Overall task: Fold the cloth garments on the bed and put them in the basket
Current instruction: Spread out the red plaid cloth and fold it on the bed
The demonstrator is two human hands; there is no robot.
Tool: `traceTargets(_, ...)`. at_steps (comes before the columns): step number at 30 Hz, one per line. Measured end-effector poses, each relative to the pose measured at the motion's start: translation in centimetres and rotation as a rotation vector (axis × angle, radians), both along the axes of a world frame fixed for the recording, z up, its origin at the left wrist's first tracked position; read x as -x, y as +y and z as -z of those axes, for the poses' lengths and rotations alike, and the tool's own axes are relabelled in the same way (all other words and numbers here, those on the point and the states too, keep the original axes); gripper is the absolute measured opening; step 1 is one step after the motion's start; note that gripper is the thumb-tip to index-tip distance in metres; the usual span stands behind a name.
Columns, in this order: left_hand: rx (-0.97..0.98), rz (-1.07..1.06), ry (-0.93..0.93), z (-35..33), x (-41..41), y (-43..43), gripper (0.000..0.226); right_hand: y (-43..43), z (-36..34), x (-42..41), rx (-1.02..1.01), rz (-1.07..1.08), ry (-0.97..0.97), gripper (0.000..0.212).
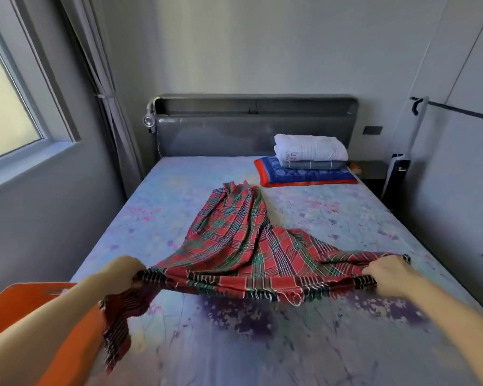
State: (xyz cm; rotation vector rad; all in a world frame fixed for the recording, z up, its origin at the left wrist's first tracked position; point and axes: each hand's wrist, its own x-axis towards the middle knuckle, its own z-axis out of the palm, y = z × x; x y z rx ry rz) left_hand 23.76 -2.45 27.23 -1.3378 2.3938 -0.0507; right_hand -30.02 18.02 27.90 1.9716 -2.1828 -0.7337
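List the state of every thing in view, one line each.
plaid cloth: unfolded, near edge lifted, far end lying on the bed.
left hand: grips the cloth's near left edge.
right hand: grips the cloth's near right edge.
orange basket: beside the bed at lower left, inside not visible.
stack of cloths: folded, near the headboard.
bed: covered by a patterned sheet.
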Motion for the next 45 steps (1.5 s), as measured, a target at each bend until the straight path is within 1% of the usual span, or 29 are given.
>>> traceTargets(1, 0.006, -0.012, 0.002, -0.2, 0.2, 0.9, 0.024, 0.5, -0.2, 0.6, 0.034, -0.046, 0.058, 0.020)
traceTargets(2, 0.018, -0.022, 0.002, -0.6, 0.5, 1.9, 0.024, 1.0, -0.6, 1.7, 0.075, -0.057, 0.028, 0.030)
traceTargets(3, 0.042, -0.031, 0.009, -0.8, 0.8, 2.8, 0.025, 1.6, -1.3, 2.7, 0.171, -0.090, -0.007, 0.039)
traceTargets(4, 0.059, -0.044, 0.002, -1.6, 1.0, 3.4, 0.027, 1.6, -2.2, 3.1, 0.265, -0.124, -0.025, 0.042)
traceTargets(5, 0.059, -0.068, 0.001, -2.2, 1.6, 4.7, 0.028, 2.4, -2.9, 3.7, 0.339, -0.133, -0.023, 0.041)
traceTargets(7, 0.036, -0.105, -0.013, -3.3, 2.6, 6.6, 0.024, 4.0, -3.9, 2.9, 0.483, -0.147, 0.078, 0.039)
traceTargets(8, 0.011, -0.115, -0.028, -3.5, 3.3, 7.7, 0.023, 5.1, -3.7, 2.8, 0.487, -0.149, 0.149, 0.036)
traceTargets(10, -0.047, -0.136, -0.068, -2.6, 5.4, 10.1, 0.028, 7.8, -1.8, 2.4, 0.227, -0.037, 0.274, 0.014)
traceTargets(11, -0.072, -0.148, -0.077, -1.7, 6.3, 11.2, 0.029, 9.0, 0.1, 2.8, 0.106, 0.004, 0.296, 0.016)
traceTargets(12, -0.093, -0.156, -0.079, -0.3, 7.3, 12.5, 0.028, 10.4, 2.2, 3.1, -0.048, 0.076, 0.301, 0.025)
traceTargets(15, -0.125, -0.122, -0.038, 3.0, 9.3, 16.1, 0.013, 12.7, 6.8, 2.9, -0.289, 0.099, 0.272, 0.037)
traceTargets(16, -0.132, -0.105, -0.008, 3.7, 9.9, 16.9, 0.011, 13.2, 7.3, 2.3, -0.372, 0.090, 0.288, 0.039)
traceTargets(18, -0.174, -0.105, 0.027, 5.2, 10.8, 18.3, 0.019, 13.3, 8.3, 1.1, -0.571, -0.011, 0.345, 0.040)
traceTargets(19, -0.227, -0.099, 0.033, 6.0, 11.1, 18.6, 0.025, 13.2, 8.7, 0.3, -0.629, -0.069, 0.274, 0.040)
traceTargets(20, -0.307, -0.099, 0.016, 6.7, 11.4, 18.9, 0.029, 12.7, 9.2, -0.3, -0.621, -0.097, 0.203, 0.037)
traceTargets(21, -0.395, -0.102, -0.013, 7.4, 11.4, 18.9, 0.032, 12.0, 9.8, -1.2, -0.598, -0.082, 0.123, 0.031)
traceTargets(22, -0.477, -0.117, -0.041, 7.7, 11.8, 19.0, 0.038, 11.5, 9.9, -1.8, -0.571, -0.015, 0.069, 0.024)
traceTargets(23, -0.527, -0.144, -0.059, 8.1, 11.6, 18.8, 0.042, 10.2, 10.2, -2.6, -0.539, 0.026, 0.038, 0.024)
traceTargets(25, -0.557, -0.174, -0.030, 8.7, 11.3, 17.8, 0.043, 7.8, 10.9, -4.0, -0.488, 0.062, -0.097, 0.035)
traceTargets(29, -0.432, -0.261, 0.098, 9.6, 9.1, 13.6, 0.035, 1.7, 11.0, -8.1, -0.394, -0.011, -0.222, 0.040)
traceTargets(33, -0.339, -0.336, 0.179, 9.8, 6.7, 7.5, 0.029, -5.5, 11.5, -12.5, -0.309, 0.003, -0.332, 0.037)
traceTargets(37, -0.255, -0.408, 0.297, 10.8, 5.0, 0.0, 0.029, -12.7, 12.2, -16.2, -0.260, 0.069, -0.435, 0.033)
traceTargets(39, -0.242, -0.431, 0.358, 11.4, 4.7, -4.0, 0.028, -16.4, 12.9, -17.7, -0.253, 0.116, -0.487, 0.032)
traceTargets(42, -0.248, -0.451, 0.399, 12.8, 4.8, -9.8, 0.027, -21.7, 14.2, -19.4, -0.228, 0.169, -0.547, 0.032)
traceTargets(45, -0.249, -0.515, 0.462, 15.1, 5.7, -15.6, 0.024, -27.3, 16.3, -20.1, -0.199, 0.217, -0.593, 0.029)
